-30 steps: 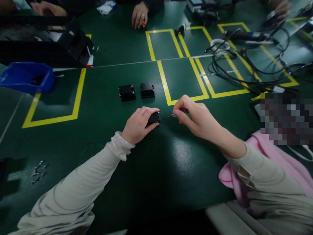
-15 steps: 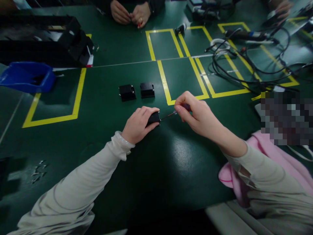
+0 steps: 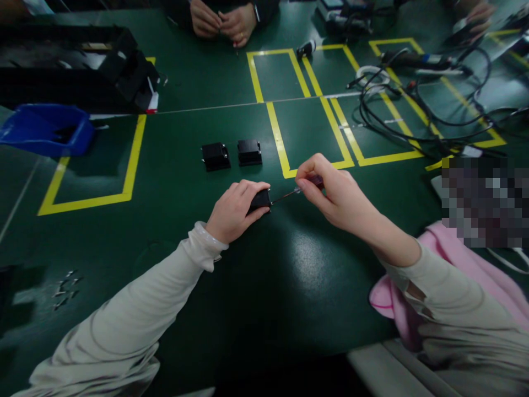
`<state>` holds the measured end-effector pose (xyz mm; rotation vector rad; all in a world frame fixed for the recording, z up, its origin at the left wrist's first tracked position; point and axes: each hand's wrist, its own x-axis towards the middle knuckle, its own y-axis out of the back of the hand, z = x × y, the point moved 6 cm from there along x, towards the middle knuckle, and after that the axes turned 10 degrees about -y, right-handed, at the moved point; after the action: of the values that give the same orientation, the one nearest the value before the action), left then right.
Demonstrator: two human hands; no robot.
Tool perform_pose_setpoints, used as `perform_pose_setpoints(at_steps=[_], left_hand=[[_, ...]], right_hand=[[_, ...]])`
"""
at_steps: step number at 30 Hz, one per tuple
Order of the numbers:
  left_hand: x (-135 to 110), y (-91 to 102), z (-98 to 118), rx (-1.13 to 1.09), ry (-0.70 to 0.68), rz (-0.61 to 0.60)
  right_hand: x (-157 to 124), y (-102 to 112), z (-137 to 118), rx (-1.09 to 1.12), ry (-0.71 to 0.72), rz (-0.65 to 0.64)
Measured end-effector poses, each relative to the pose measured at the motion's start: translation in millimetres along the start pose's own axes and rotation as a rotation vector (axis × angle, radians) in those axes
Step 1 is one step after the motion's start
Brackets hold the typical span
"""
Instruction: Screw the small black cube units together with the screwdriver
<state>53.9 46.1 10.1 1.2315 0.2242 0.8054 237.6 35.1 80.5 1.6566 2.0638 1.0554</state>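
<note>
My left hand [image 3: 236,212] is closed around a small black block-shaped part [image 3: 260,200], holding it against the green table; the palm and fingers hide much of it. Between the fingers of my right hand [image 3: 326,190] is the handle of a screwdriver [image 3: 291,193]. Its thin shaft points left, and the tip meets a small screw on the right end of the black part. Just beyond lie two similar black parts, one on the left [image 3: 215,156] and one on the right [image 3: 249,152], with silvery screws at their ends.
Loose screws [image 3: 66,288] lie at the lower left. A blue bin [image 3: 49,132] and a long black housing [image 3: 78,71] stand at the far left. Coiled cables [image 3: 367,110] spread over the right, above a pink cloth [image 3: 458,264]. A co-worker's hands [image 3: 225,23] are across the table.
My hands, the black part and the screwdriver stay almost in place. Across the table, the co-worker's hands have shifted slightly.
</note>
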Motion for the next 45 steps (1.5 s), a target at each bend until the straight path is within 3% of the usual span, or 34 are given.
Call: perform_pose_setpoints(at_steps=[17, 32, 39, 45], left_hand=[[0.4, 0.0, 1.0, 0.008, -0.007, 0.005], [0.3, 0.0, 0.5, -0.003, 0.002, 0.009], [0.2, -0.2, 0.6, 0.0, -0.002, 0.006], [0.6, -0.1, 0.3, -0.001, 0.005, 0.005]], right_hand=[[0.9, 0.2, -2.2, 0.065, 0.026, -0.066], [-0.8, 0.5, -0.2, -0.066, -0.038, -0.001], [-1.0, -0.2, -4.3, -0.02, 0.028, -0.063], [-0.2, 0.8, -2.2, -0.037, 0.008, -0.027]])
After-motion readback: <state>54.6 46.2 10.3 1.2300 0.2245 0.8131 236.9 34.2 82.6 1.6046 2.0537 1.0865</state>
